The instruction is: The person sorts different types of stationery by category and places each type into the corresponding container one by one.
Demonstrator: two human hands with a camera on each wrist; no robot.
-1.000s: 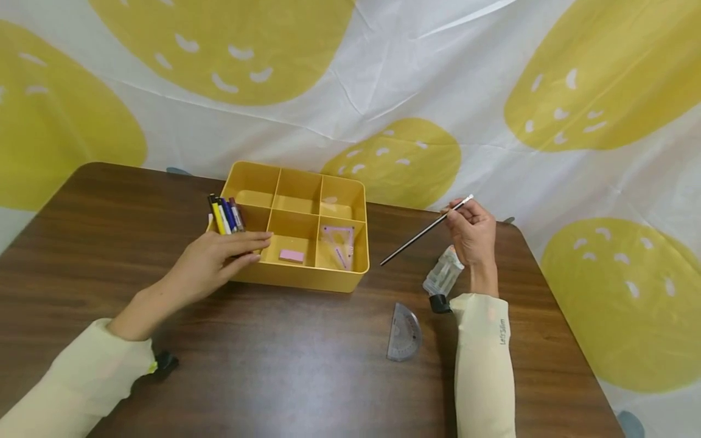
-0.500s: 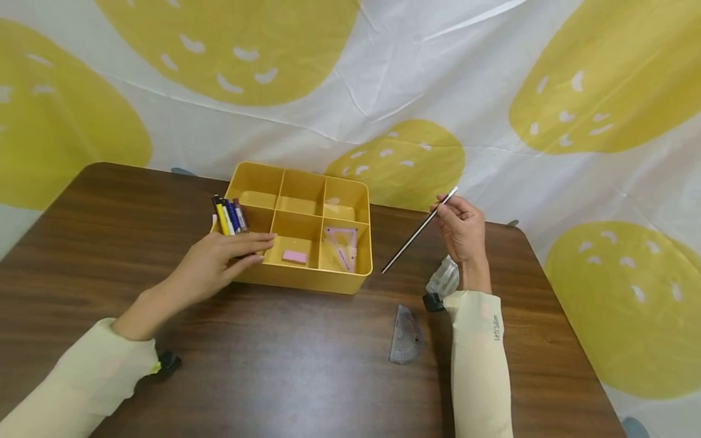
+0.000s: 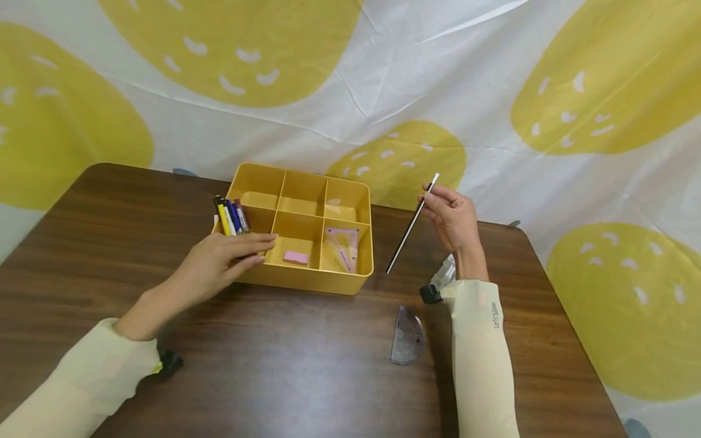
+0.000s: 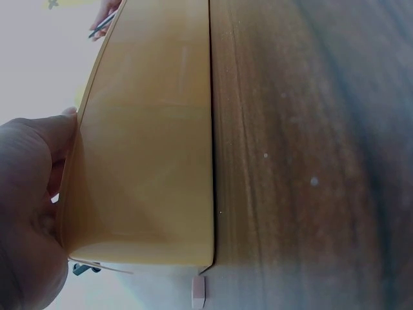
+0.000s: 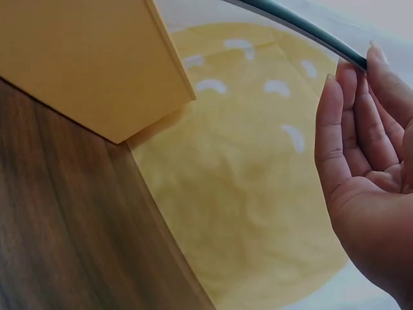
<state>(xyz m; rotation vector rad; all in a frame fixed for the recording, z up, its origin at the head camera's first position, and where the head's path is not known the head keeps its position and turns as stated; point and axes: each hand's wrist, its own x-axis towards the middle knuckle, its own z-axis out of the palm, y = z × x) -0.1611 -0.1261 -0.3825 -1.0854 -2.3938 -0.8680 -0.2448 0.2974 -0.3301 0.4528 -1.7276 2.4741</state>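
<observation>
My right hand (image 3: 453,219) pinches a slim dark pencil (image 3: 411,228) with a pale stripe and a white end, between thumb and fingertips. The pencil slants, white end up, its lower tip just right of the yellow divided box (image 3: 306,281). On the box's front left rim rests my left hand (image 3: 219,258), fingers extended over the compartments; in the left wrist view its thumb (image 4: 61,126) lies at the rim. Several pens and markers (image 3: 232,216) stand in the front left compartment, partly hidden by that hand. A pink eraser (image 3: 296,258) and pink set squares (image 3: 344,246) lie in the compartments beside it.
A clear protractor (image 3: 408,336) lies on the brown table (image 3: 285,365), right of the box. Behind the right wrist, a transparent object (image 3: 445,272) is mostly hidden. The patterned curtain (image 3: 306,121) hangs right behind the table's far edge.
My right hand has moved left with the pencil, which has tilted steeper. The transparent object has become more covered by the right wrist. My left hand has stayed on the box.
</observation>
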